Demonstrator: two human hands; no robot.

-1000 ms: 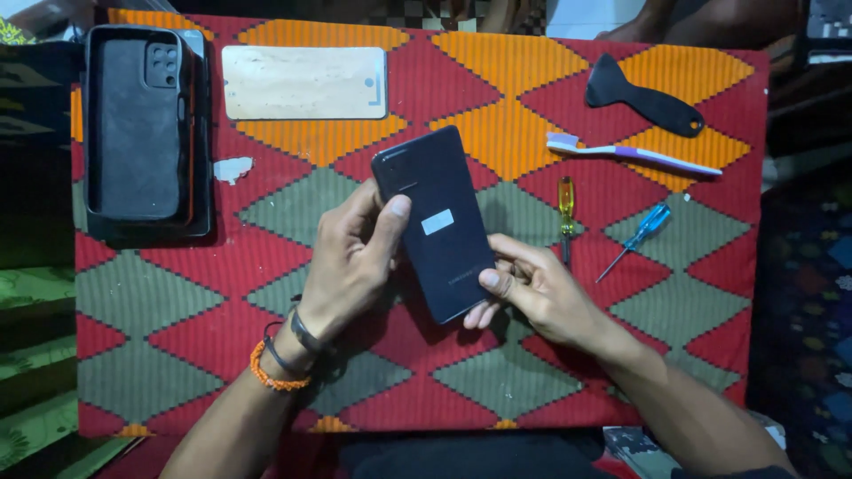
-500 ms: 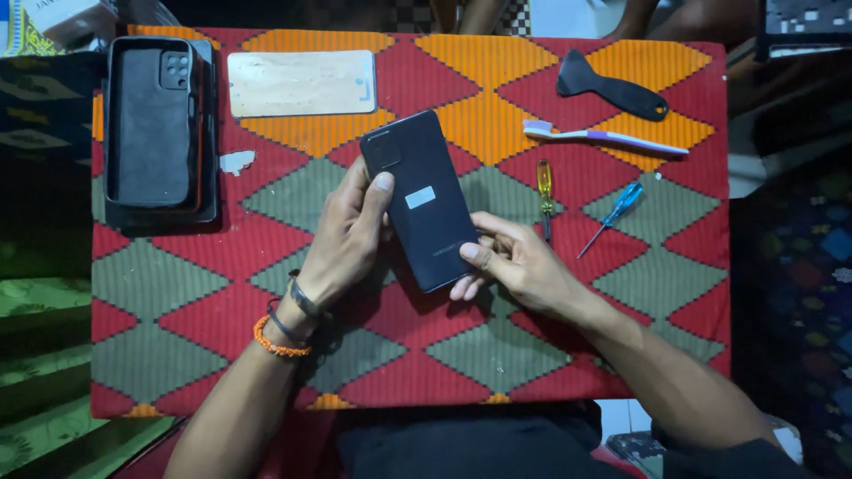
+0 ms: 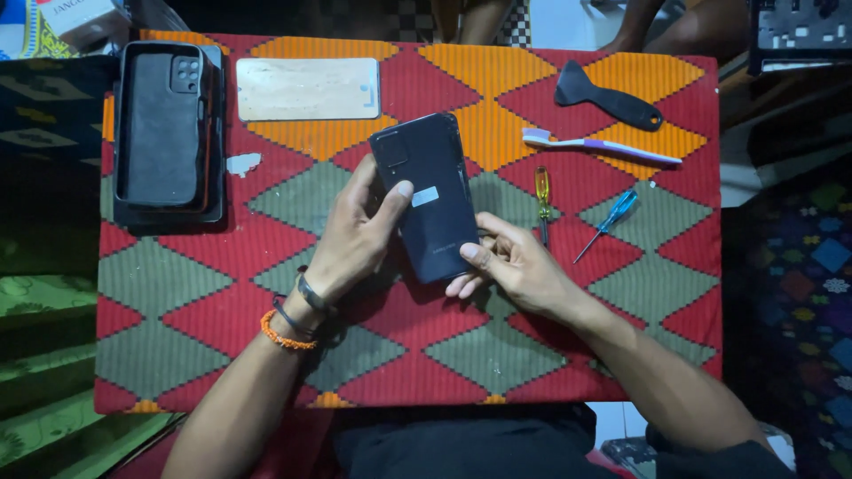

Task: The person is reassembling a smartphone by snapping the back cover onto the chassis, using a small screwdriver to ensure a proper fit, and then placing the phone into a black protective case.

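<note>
1. Fingers (image 3: 401,190) of the left hand (image 3: 355,239) curled around the left edge of the dark phone (image 3: 430,200), thumb tip pressed on its back just beside a small pale sticker (image 3: 425,196).
2. Fingers (image 3: 470,255) of the right hand (image 3: 519,266) closed on the phone's lower right corner, thumb on top, other fingertips tucked beneath the bottom edge.
3. Phone gripped by both hands, back side up, tilted slightly, camera block toward the far end, over the middle of the patterned cloth (image 3: 222,293) in red, orange and green diamonds.
4. On the left wrist: 1 orange bead bracelet (image 3: 282,334) and 2 dark bands (image 3: 306,297).
5. Just right of the phone: a yellow-handled screwdriver (image 3: 541,195) flat on the cloth, and further right a blue-handled screwdriver (image 3: 608,222), lying slanted.
6. Beyond these: a toothbrush (image 3: 599,147) with white and purple handle, and past it a black scraper tool (image 3: 608,99) near the far right corner.
7. Far left: a black phone case (image 3: 162,124) resting in a dark tray, inner side up.
8. Beside that, at the far edge: a pale rectangular panel (image 3: 308,89), lying flat.
9. Near the case: a small pale scrap (image 3: 242,163) on the cloth.
</note>
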